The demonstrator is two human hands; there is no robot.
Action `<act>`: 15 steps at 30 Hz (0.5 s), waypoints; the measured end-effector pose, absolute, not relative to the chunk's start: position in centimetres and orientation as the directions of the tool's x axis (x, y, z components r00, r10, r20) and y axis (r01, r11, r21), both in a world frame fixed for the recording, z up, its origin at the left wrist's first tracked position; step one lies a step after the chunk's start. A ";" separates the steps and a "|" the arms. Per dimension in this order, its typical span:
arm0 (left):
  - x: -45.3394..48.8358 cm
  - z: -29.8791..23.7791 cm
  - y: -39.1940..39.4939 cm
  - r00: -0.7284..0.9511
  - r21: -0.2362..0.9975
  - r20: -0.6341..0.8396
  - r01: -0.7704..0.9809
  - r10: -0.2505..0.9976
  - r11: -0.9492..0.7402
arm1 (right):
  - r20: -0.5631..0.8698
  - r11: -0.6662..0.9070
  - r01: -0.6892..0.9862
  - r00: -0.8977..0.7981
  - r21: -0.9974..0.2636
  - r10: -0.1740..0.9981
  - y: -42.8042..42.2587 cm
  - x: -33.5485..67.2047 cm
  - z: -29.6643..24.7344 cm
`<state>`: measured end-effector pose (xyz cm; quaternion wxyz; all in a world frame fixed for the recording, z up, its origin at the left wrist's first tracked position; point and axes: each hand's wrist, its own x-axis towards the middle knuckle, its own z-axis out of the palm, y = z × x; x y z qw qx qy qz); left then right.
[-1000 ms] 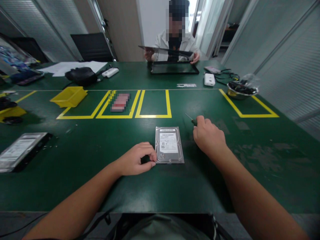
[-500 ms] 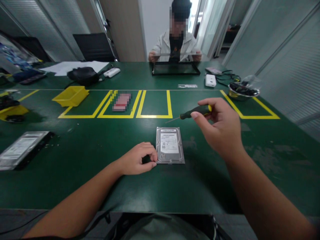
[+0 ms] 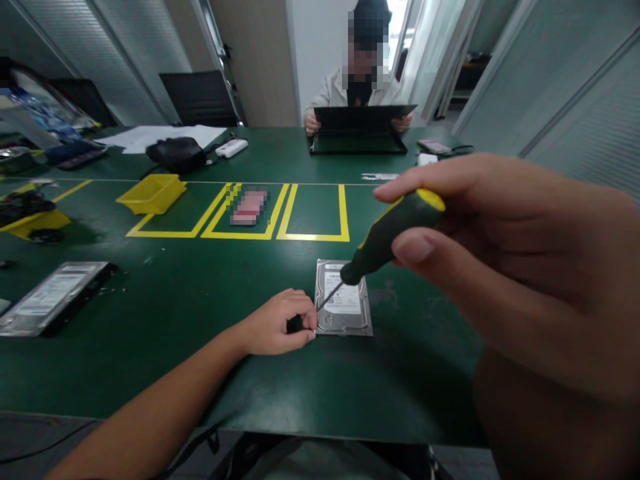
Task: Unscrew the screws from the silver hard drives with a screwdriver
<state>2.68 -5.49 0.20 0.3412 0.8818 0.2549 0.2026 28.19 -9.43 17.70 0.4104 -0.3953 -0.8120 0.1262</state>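
Observation:
A silver hard drive (image 3: pixel 345 307) with a white label lies flat on the green table (image 3: pixel 200 293) in front of me. My left hand (image 3: pixel 277 327) rests beside its left edge, fingers curled and pressing against the drive's near left corner. My right hand (image 3: pixel 510 267) is raised close to the camera, pinching a black screwdriver with a yellow cap (image 3: pixel 387 233) between thumb and fingers. Its thin tip points down and left, above the drive's left side.
A second drive (image 3: pixel 50 297) lies at the left. A yellow bin (image 3: pixel 153 192) and yellow tape boxes (image 3: pixel 313 237) sit beyond. Another yellow tray (image 3: pixel 27 223) is at the far left. Across the table a person holds a black panel (image 3: pixel 363 120). A black pouch (image 3: pixel 175 153) lies at the back.
My right hand lifted the screwdriver off the table and brought it up close to the camera, tip now over the drive. The person opposite tilted the panel upright.

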 end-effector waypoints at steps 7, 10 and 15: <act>2.8 0.0 -5.4 0.780 0.710 0.194 0.307 0.595 -0.634 | 0.531 0.678 0.566 -0.433 -0.468 0.728 -9.3 28.7 17.1; 2.8 -0.1 -5.4 0.776 0.703 0.202 0.310 0.597 -0.640 | 0.483 0.680 0.568 -0.481 -0.464 0.732 -8.8 28.6 16.7; 2.9 0.1 -5.4 0.776 0.684 0.214 0.315 0.594 -0.658 | 0.450 0.717 0.524 -0.558 -0.460 0.697 -7.9 28.0 15.6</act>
